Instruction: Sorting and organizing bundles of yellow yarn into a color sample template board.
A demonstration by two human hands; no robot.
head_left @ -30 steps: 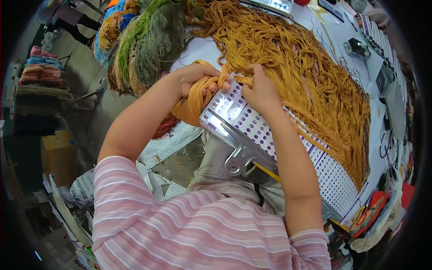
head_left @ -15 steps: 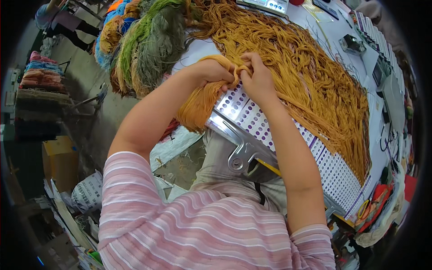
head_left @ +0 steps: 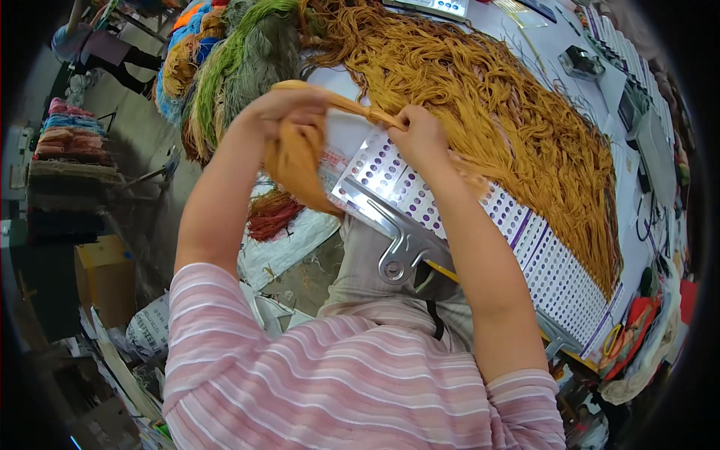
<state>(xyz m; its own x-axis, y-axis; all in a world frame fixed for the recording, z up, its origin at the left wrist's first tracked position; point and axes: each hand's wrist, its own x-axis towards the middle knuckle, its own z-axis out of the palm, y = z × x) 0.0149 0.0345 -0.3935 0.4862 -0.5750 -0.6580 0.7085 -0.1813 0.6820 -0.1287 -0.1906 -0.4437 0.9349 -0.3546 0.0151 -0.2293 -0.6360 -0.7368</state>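
Observation:
An orange yarn hank [head_left: 298, 161] is stretched between my two hands above the near left edge of the table. My left hand [head_left: 285, 106], slightly blurred, is wrapped round its left part, and loose strands hang below. My right hand [head_left: 422, 139] pinches the other end beside a small knot or loop in the yarn. Under my right hand lies a white sheet [head_left: 390, 171] with rows of purple dots, held by a metal clip [head_left: 394, 240]. A broad heap of golden-brown yarn [head_left: 487, 112] spreads beyond and to the right.
Green and grey yarn bundles [head_left: 247, 75] hang at the far left. Dark red yarn [head_left: 274, 214] lies on white sacking below my left hand. A scale-like device [head_left: 442, 6] stands at the back; scissors [head_left: 613, 340] lie at right. A person [head_left: 105, 56] stands far left.
My left hand has moved left and slightly up, drawing the yarn out straight from my right hand. The hank has swung left, uncovering the sheet's corner and the red yarn.

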